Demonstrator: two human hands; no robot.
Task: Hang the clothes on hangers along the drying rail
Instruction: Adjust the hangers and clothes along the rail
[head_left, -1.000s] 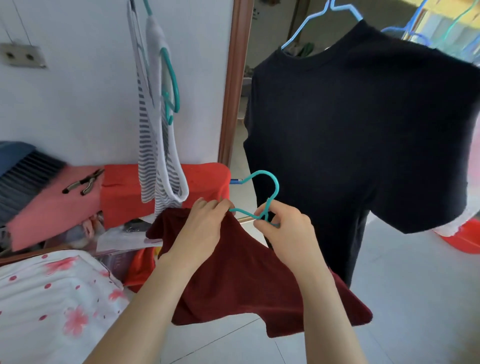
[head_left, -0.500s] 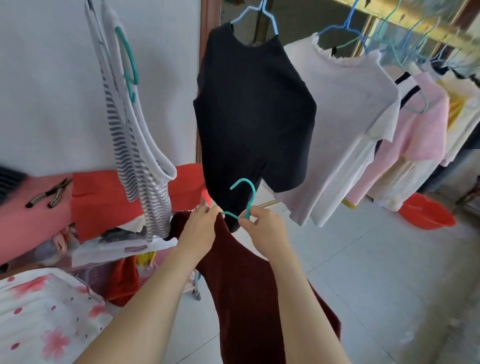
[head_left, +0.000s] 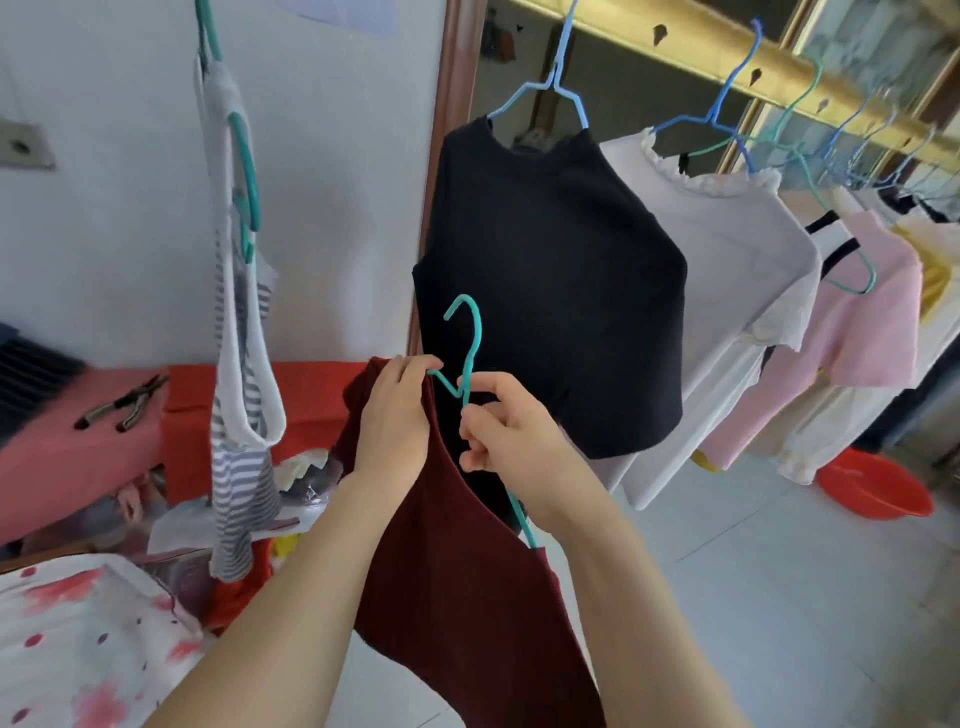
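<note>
Two hands busy: left hand (head_left: 396, 415) pinches dark-red knit top (head_left: 457, 597) onto teal wire hanger (head_left: 475, 338); right hand (head_left: 511, 441) grips its neck. Hook upright. Gold drying rail (head_left: 727, 57) lies above-right, nearer the right hand.

White wall (head_left: 337, 156) at left, grey socket plate (head_left: 21, 148) on it. Brown wooden door frame (head_left: 448, 130) runs up the middle. Pale tiled floor (head_left: 779, 597), bright daylight. Low surface draped in red and pink cloth (head_left: 47, 467) against the wall, pliers (head_left: 124, 402) lying on it. Orange-red basin (head_left: 878, 491) on floor at right.
</note>
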